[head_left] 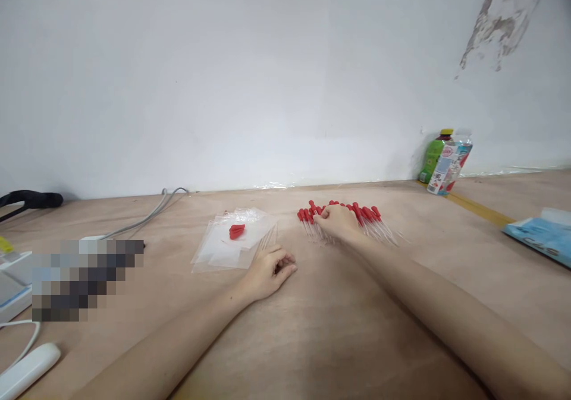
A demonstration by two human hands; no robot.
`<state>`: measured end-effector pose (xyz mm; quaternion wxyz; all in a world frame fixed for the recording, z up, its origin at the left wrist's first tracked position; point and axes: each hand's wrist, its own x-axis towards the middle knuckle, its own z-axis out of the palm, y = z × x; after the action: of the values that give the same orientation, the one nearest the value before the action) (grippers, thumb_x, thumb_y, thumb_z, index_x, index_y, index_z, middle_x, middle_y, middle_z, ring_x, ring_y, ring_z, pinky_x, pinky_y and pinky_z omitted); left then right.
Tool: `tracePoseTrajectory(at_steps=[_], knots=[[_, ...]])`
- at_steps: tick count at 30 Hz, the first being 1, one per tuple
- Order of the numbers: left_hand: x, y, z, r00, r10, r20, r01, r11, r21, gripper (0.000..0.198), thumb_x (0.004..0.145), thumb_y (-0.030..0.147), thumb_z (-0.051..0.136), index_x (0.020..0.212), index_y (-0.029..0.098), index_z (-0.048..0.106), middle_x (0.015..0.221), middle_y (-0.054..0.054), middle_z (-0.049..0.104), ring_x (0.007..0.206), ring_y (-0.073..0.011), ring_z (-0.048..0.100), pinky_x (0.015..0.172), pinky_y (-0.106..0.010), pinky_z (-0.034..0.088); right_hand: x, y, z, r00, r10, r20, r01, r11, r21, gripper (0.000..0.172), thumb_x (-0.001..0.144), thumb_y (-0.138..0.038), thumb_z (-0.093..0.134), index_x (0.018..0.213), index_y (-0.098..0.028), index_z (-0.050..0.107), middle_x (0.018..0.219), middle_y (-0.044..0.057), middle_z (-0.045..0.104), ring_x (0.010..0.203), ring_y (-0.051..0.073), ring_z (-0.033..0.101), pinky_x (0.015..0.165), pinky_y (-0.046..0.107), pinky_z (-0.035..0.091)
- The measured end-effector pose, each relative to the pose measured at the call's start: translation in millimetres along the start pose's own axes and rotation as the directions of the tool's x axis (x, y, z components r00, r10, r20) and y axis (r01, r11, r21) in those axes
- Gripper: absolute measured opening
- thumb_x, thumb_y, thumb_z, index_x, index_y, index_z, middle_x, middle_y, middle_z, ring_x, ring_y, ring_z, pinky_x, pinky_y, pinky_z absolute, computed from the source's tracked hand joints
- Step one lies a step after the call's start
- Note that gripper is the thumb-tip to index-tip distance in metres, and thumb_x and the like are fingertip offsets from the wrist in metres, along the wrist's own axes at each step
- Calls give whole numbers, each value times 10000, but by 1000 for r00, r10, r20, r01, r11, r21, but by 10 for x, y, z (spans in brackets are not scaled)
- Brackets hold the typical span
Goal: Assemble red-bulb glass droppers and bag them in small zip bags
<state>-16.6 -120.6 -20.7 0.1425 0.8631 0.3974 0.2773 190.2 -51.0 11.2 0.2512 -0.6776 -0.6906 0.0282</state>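
Note:
Several pipette droppers with red bulbs (pixel 370 214) and thin clear stems lie in a row on the wooden table. My right hand (pixel 339 221) reaches over the row's middle, thumb and fingers pinched at a red-bulbed dropper (pixel 317 211); the hand hides part of the row. On the left, my left hand (pixel 271 270) rests on the table, fingers loosely curled with a gap to the thumb and nothing visible in it. Just behind it lie several thin clear stems (pixel 268 237). Red bulbs (pixel 237 232) sit in a small heap on a stack of clear plastic bags (pixel 209 252).
Two bottles, one green (pixel 432 159) and one clear with a printed label (pixel 448 168), lean by the wall. A blue packet (pixel 539 239) lies at the right. At left are a grey cable (pixel 147 216), a black handle-like object (pixel 33 199) and a white object (pixel 31 367).

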Motion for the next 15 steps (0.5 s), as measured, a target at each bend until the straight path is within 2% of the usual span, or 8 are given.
tracePoseTrajectory(at_steps=[4, 7, 12, 15], knots=[[-8, -4, -13, 1000, 18, 6, -18, 1000, -15, 144, 800, 270, 479, 829, 170, 579, 784, -32, 540, 668, -120, 517, 616, -237, 434, 97, -96, 210, 999, 16, -28, -18, 998, -58, 289, 738, -381, 458, 614, -170, 614, 676, 74, 637, 699, 218, 570, 696, 354, 303], [-7, -14, -13, 1000, 25, 5, -25, 1000, -13, 136, 798, 263, 484, 824, 169, 579, 783, -30, 543, 664, -117, 516, 617, -238, 432, 90, -91, 269, 999, -6, -37, 2, 996, -88, 301, 745, -388, 452, 656, -152, 615, 691, 92, 638, 685, 226, 570, 722, 385, 275], [-8, 5, 14, 1000, 0, 4, 0, 1000, 6, 137, 793, 276, 496, 817, 171, 579, 763, -24, 549, 647, -116, 512, 596, -231, 430, -19, -211, 266, 992, -113, -49, 108, 990, -93, 316, 793, -384, 395, 721, -161, 607, 717, 83, 641, 723, 213, 565, 754, 384, 233], [17, -8, -18, 997, -19, -80, 22, 999, 31, 157, 802, 283, 483, 879, 175, 566, 745, -15, 548, 632, -114, 510, 579, -225, 429, -100, -402, 317, 980, -197, -25, 195, 978, -72, 276, 789, -379, 412, 727, -192, 604, 748, 45, 648, 752, 189, 562, 769, 361, 222]])
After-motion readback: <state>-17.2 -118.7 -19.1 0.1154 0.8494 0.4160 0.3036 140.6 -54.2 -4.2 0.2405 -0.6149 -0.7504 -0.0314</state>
